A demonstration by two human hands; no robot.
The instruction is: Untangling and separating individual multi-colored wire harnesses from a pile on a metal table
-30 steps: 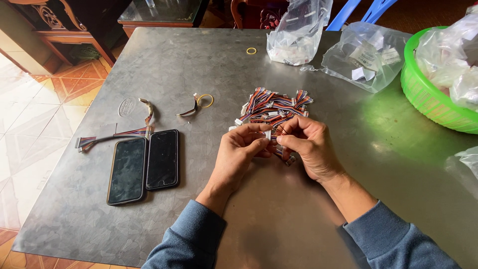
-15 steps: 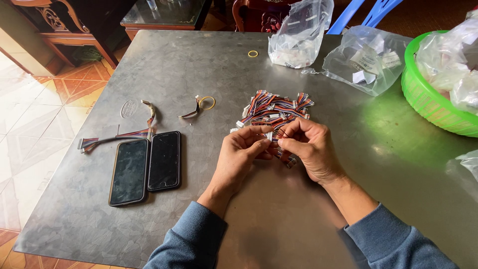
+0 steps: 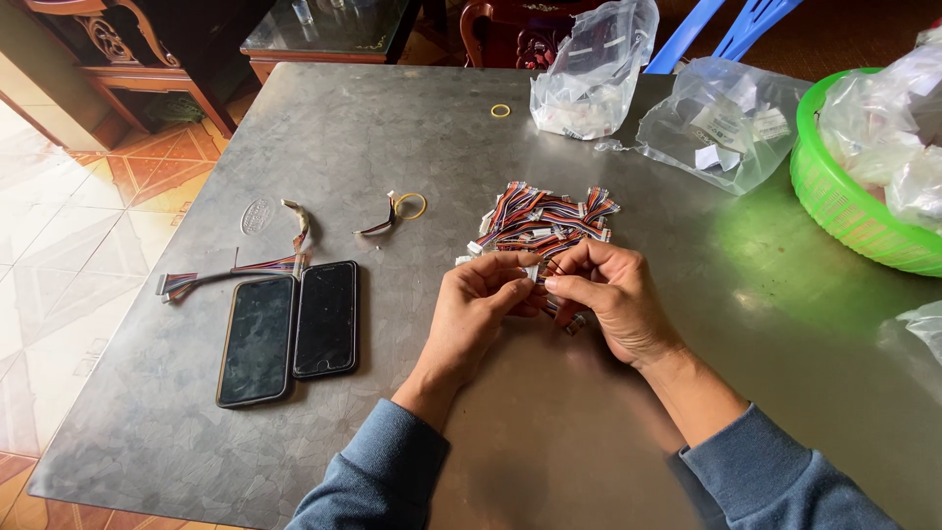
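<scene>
Grey metal table (image 3: 294, 147) on an orange tiled floor (image 3: 69, 226)

Left hand (image 3: 481, 304) and right hand (image 3: 608, 294) pinch one small white connector (image 3: 535, 275) beside the wire pile (image 3: 545, 218); grip and pile are unchanged, two phones (image 3: 289, 334) unmoved.

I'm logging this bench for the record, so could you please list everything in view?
table: one, grey metal, under all.
wire pile: one, multicoloured, table centre, beyond the hands.
phones: two, black, side by side, left of the hands.
loose wires: a few, left, above the phones.
rubber bands: two, yellow, one far centre, one mid-left.
bags: two, clear, far edge.
basket: one, green, right, holding more bags.
left hand: pinching a white connector.
right hand: pinching the same connector.
</scene>
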